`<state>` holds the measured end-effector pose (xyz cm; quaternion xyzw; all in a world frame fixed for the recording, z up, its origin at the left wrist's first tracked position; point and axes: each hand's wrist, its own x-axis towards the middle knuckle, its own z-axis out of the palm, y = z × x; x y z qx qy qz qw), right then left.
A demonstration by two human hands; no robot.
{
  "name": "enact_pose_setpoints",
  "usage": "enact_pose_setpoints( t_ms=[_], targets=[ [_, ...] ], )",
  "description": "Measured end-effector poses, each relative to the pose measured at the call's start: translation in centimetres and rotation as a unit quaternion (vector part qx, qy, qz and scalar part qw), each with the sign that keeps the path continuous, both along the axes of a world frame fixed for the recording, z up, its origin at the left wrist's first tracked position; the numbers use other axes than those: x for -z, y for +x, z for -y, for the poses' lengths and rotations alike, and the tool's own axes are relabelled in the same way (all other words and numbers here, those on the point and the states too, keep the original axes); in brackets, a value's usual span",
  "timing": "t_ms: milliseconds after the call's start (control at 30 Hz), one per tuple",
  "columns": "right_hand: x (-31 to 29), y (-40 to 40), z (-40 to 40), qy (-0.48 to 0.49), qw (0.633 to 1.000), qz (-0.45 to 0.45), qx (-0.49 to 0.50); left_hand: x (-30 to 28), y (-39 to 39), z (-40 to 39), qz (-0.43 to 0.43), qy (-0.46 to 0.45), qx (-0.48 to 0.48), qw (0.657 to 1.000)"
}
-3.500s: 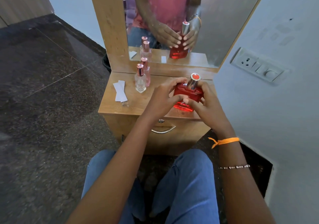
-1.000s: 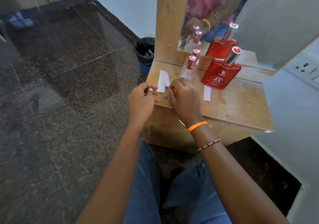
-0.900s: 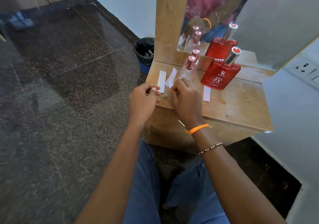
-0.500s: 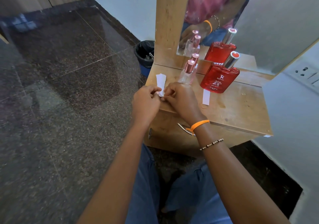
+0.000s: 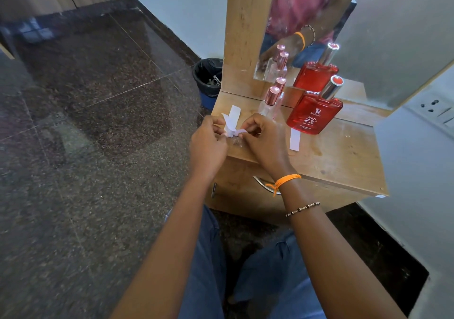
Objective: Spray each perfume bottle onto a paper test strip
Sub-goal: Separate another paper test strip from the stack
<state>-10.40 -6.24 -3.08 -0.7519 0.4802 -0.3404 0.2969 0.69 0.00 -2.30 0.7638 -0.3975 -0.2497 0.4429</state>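
Observation:
Above the left front of the wooden dresser top (image 5: 339, 156), my left hand (image 5: 208, 144) and my right hand (image 5: 264, 140) both pinch white paper test strips (image 5: 232, 124), which fan out between the fingertips. A single strip (image 5: 294, 140) lies flat on the wood to the right of my hands. Just behind it the red square perfume bottle (image 5: 313, 113) with a silver cap stands upright. Two slim clear bottles with pink caps (image 5: 270, 101) stand behind my right hand.
A mirror (image 5: 344, 31) rises at the back of the dresser and reflects the bottles and my arm. A black-lined bin (image 5: 207, 76) sits on the dark floor to the left. A wall with a socket panel (image 5: 434, 111) closes the right side. A drawer handle (image 5: 264, 183) shows below the top.
Both hands set down the red bottle, moved left to the strips and lifted them off the dresser; they now separate the strips between the fingertips. One strip lies by the red bottle.

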Motion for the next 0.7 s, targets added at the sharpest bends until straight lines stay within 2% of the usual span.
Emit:
enact_pose_setpoints(
  t_ms=[200, 333, 700],
  targets=[
    [-0.2, 0.2, 0.4, 0.003, 1.0, 0.001, 0.019, 0.6, -0.1, -0.2, 0.023, -0.018, 0.023, 0.999],
    [-0.4, 0.2, 0.5, 0.0, 1.0, -0.006, 0.017, 0.7, -0.1, -0.2, 0.071, -0.025, 0.036, 0.997],
    [-0.2, -0.1, 0.8, 0.032, 0.999, 0.022, 0.003, 1.0, -0.2, 0.2, 0.17, 0.02, 0.06, 0.983]
  ],
)
